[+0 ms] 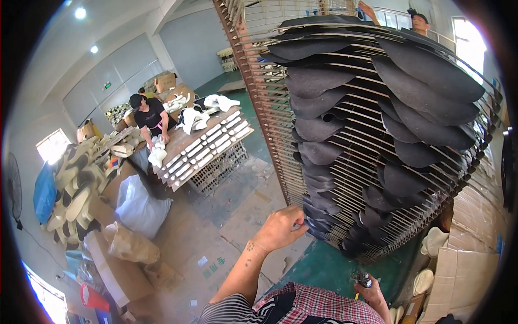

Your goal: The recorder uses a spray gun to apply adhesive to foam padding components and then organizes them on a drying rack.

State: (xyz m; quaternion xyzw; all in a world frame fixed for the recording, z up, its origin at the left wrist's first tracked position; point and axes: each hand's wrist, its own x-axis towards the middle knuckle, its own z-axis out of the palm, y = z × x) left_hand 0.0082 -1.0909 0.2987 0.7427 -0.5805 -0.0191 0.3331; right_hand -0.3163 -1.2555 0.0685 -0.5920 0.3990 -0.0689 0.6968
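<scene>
Before me stands a tall drying rack [276, 156] with a rusty frame and many thin metal rods. Black insole-shaped sheets [426, 70] lie on its levels in overlapping rows. My left hand [280, 229] is at the rack's lower left, its fingers curled closed beside the lowest black sheets [319, 227]. Whatever may be between those fingertips is hidden. Low on the right, my right hand [373, 296] is wrapped round a small dark tool [362, 279] with shiny metal parts, whose exact kind I cannot make out.
At left, a person in black [151, 116] handles white pieces by a stacked table [205, 146]. A white sack [141, 205], cardboard boxes [116, 264] and a pile of insoles [81, 189] line the left. Cardboard [472, 270] stands right. Another person [420, 22] is behind the rack.
</scene>
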